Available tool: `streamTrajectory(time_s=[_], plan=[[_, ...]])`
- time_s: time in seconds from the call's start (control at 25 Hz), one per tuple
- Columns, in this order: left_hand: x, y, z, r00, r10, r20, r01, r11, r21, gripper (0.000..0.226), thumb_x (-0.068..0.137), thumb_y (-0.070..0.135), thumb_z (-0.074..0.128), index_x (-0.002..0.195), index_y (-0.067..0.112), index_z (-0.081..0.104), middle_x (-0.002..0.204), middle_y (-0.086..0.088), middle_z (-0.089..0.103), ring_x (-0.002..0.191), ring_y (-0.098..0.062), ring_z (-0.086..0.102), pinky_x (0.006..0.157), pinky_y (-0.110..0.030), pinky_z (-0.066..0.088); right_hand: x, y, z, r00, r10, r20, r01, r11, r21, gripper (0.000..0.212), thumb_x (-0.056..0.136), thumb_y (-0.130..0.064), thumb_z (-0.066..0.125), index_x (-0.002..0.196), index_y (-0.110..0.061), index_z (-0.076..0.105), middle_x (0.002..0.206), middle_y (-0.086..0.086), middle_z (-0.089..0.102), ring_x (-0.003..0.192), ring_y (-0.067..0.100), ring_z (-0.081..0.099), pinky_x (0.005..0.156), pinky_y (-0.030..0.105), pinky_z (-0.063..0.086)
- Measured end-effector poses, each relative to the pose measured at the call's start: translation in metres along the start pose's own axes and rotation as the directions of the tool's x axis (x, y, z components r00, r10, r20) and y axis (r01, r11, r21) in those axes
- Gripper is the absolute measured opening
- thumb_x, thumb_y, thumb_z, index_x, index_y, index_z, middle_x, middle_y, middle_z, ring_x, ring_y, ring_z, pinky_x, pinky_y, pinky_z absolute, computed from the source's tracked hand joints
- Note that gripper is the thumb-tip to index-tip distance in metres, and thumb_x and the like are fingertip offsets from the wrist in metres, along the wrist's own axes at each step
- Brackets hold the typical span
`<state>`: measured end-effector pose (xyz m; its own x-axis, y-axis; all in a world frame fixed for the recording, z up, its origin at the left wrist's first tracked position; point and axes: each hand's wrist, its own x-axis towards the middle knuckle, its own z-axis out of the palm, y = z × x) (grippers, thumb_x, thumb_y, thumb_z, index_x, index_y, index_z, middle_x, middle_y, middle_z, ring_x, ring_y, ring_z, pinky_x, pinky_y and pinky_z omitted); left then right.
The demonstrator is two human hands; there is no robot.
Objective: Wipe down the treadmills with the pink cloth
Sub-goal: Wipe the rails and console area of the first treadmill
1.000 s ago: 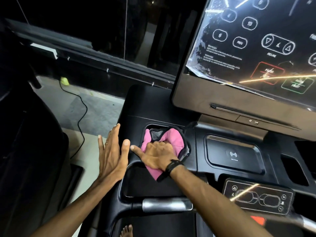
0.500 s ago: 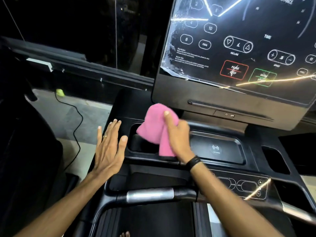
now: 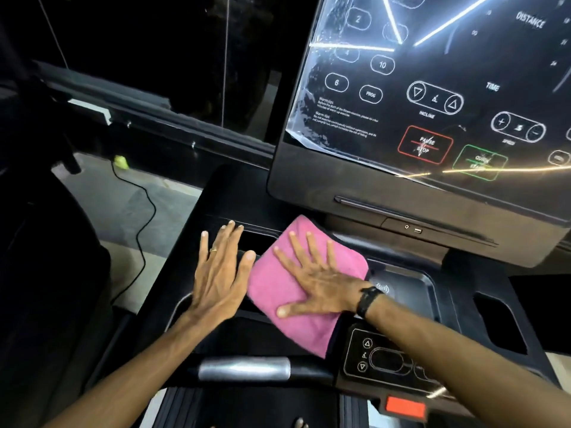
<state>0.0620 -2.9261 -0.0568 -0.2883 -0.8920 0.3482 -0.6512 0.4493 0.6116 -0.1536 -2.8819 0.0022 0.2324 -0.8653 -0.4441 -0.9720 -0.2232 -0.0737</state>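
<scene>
The pink cloth (image 3: pixel 309 291), bunched and lifted above the cup holder half a second ago, now lies spread flat on the treadmill console (image 3: pixel 216 193). The right hand (image 3: pixel 321 288) presses down on it, palm flat and fingers straight and splayed, gripping nothing. Just beside its thumb, the left hand (image 3: pixel 221 273) has slid in closer, fingers straight, its thumb touching the cloth's edge. Beyond the right fingertips stands the display screen (image 3: pixel 432 97). A black band (image 3: pixel 369 299) circles the right wrist.
</scene>
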Motion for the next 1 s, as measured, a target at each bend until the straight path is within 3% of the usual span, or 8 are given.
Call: streamTrajectory(time_s=[0.2, 0.36, 0.52, 0.68, 0.84, 1.0], plan=[[0.004, 0.031, 0.026, 1.0, 0.027, 0.015, -0.028, 0.999, 0.027, 0.078, 0.102, 0.06, 0.012, 0.151, 0.005, 0.036, 0.159, -0.011, 0.033, 0.149, -0.019, 0.027, 0.125, -0.042, 0.0, 0.002, 0.045, 0.017, 0.941, -0.284, -0.186, 0.252, 0.951, -0.177, 0.085, 0.087, -0.079, 0.032, 0.156, -0.046, -0.007, 0.164, 0.0, -0.028, 0.148, 0.029, -0.031, 0.115, 0.063, -0.021], [0.001, 0.045, 0.039, 0.999, 0.032, -0.019, -0.031, 0.999, 0.044, 0.076, 0.102, 0.059, 0.016, 0.151, 0.004, 0.036, 0.159, -0.012, 0.033, 0.149, -0.02, 0.028, 0.125, -0.045, 0.003, -0.048, 0.123, 0.035, 0.927, -0.324, -0.189, 0.303, 0.944, -0.133, 0.073, 0.094, -0.071, 0.032, 0.154, -0.054, -0.006, 0.165, -0.011, -0.023, 0.151, 0.025, -0.025, 0.116, 0.066, -0.013], [-0.001, 0.056, 0.05, 0.999, -0.024, -0.031, 0.029, 0.982, 0.185, 0.078, 0.102, 0.06, 0.013, 0.151, 0.003, 0.033, 0.16, -0.013, 0.03, 0.15, -0.022, 0.025, 0.124, -0.046, 0.002, -0.089, 0.179, 0.044, 0.913, -0.374, -0.161, 0.347, 0.922, -0.173, 0.073, 0.094, -0.071, 0.031, 0.157, -0.047, 0.002, 0.167, -0.005, -0.016, 0.152, 0.027, -0.022, 0.116, 0.063, -0.011], [0.009, 0.075, 0.067, 0.999, -0.024, 0.041, 0.012, 0.958, 0.287, 0.081, 0.1, 0.063, 0.009, 0.154, 0.004, 0.026, 0.162, -0.012, 0.024, 0.152, -0.02, 0.017, 0.124, -0.046, -0.002, -0.053, 0.148, 0.043, 0.885, -0.412, -0.218, 0.367, 0.904, -0.222, 0.077, 0.094, -0.064, 0.041, 0.157, -0.047, 0.001, 0.167, 0.001, -0.016, 0.15, 0.032, -0.026, 0.116, 0.064, -0.015], [0.013, 0.076, 0.072, 0.991, -0.078, 0.109, 0.057, 0.982, 0.18, 0.083, 0.096, 0.068, 0.0, 0.158, 0.014, 0.018, 0.164, -0.003, 0.019, 0.152, -0.006, 0.005, 0.122, -0.033, -0.013, 0.005, 0.106, 0.022, 0.818, -0.496, -0.291, 0.404, 0.856, -0.323, 0.075, 0.093, -0.072, 0.033, 0.158, -0.039, 0.015, 0.168, 0.003, -0.001, 0.153, 0.032, -0.013, 0.119, 0.063, -0.008], [0.012, 0.075, 0.069, 0.987, 0.008, 0.161, -0.044, 0.973, 0.226, 0.08, 0.1, 0.063, 0.005, 0.156, 0.009, 0.023, 0.162, -0.004, 0.024, 0.152, -0.011, 0.013, 0.124, -0.037, -0.006, -0.043, 0.16, 0.037, 0.828, -0.45, -0.335, 0.367, 0.886, -0.284, 0.07, 0.096, -0.069, 0.03, 0.158, -0.041, 0.015, 0.169, -0.002, 0.0, 0.155, 0.026, -0.011, 0.121, 0.062, -0.002]])
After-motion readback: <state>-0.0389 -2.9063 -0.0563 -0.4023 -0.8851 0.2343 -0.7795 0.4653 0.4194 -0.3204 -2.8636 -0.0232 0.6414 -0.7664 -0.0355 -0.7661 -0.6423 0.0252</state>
